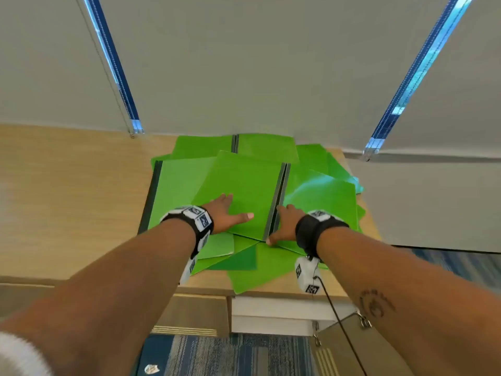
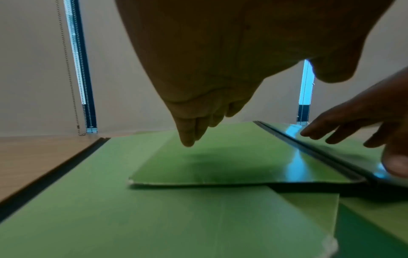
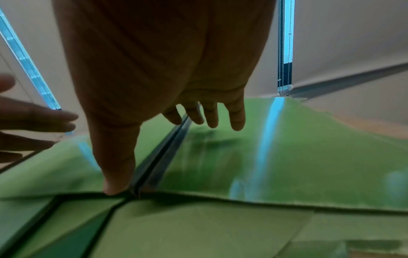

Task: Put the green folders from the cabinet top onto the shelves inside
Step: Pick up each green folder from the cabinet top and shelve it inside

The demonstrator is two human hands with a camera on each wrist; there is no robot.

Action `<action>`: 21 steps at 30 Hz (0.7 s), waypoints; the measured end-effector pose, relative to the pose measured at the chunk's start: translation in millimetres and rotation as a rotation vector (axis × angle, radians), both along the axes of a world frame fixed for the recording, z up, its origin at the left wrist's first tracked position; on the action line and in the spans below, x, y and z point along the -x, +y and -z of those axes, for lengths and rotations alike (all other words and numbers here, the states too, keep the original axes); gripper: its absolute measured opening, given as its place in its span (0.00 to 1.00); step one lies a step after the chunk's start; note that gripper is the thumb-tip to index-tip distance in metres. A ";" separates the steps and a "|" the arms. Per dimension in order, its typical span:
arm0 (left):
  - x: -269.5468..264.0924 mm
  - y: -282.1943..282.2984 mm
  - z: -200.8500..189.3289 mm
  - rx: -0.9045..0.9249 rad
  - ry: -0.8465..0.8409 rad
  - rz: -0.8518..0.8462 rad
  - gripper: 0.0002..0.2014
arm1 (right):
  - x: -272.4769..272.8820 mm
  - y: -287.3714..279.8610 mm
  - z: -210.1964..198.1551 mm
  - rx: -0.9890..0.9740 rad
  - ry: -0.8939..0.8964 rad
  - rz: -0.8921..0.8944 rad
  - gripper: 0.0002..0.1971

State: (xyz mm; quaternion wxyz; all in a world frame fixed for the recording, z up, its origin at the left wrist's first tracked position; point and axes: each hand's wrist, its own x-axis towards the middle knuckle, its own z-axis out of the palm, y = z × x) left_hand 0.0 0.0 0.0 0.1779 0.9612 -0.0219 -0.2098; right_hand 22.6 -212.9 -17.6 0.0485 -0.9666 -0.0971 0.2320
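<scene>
Several green folders (image 1: 320,196) lie in a loose, overlapping pile on the wooden cabinet top (image 1: 67,191). The top folder (image 1: 244,185) has a grey spine (image 1: 276,202) on its right edge. My left hand (image 1: 230,213) lies flat on its cover with straight fingers (image 2: 187,137). My right hand (image 1: 284,226) sits at the spine, its fingers (image 3: 236,118) spread over the neighbouring folder (image 3: 287,157) and its thumb (image 3: 114,183) touching the near corner of the spine. Neither hand grips anything.
Pale roller blinds (image 1: 244,63) with bright window gaps hang right behind the pile. Below the front edge the cabinet stands open, showing a white shelf (image 1: 284,305) and a door (image 1: 360,346) swung out at the right. Striped blue carpet (image 1: 217,354) covers the floor.
</scene>
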 end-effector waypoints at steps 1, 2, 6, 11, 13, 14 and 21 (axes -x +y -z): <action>-1.3 -0.6 5.9 -0.004 0.024 0.015 0.56 | 0.4 -0.4 8.6 0.035 0.005 0.002 0.57; -2.4 -0.8 10.7 -0.007 0.052 0.017 0.56 | -1.4 -1.5 17.7 0.063 -0.023 0.000 0.57; 1.1 0.8 32.5 0.019 0.114 -0.039 0.55 | 4.5 -1.8 41.9 0.170 -0.094 -0.076 0.55; 7.0 -8.2 45.5 0.030 0.075 -0.136 0.59 | 15.0 -10.0 38.4 0.116 -0.157 -0.110 0.40; 8.1 -13.6 41.3 0.074 0.055 -0.217 0.59 | 27.6 -13.9 34.8 -0.038 -0.264 -0.077 0.34; 8.2 -15.4 34.9 0.127 0.050 -0.257 0.59 | 35.6 -14.3 34.2 -0.132 -0.333 -0.037 0.33; 16.6 -13.8 -28.3 0.800 0.090 -0.360 0.55 | 105.7 37.7 -1.7 -0.510 -0.681 -0.070 0.32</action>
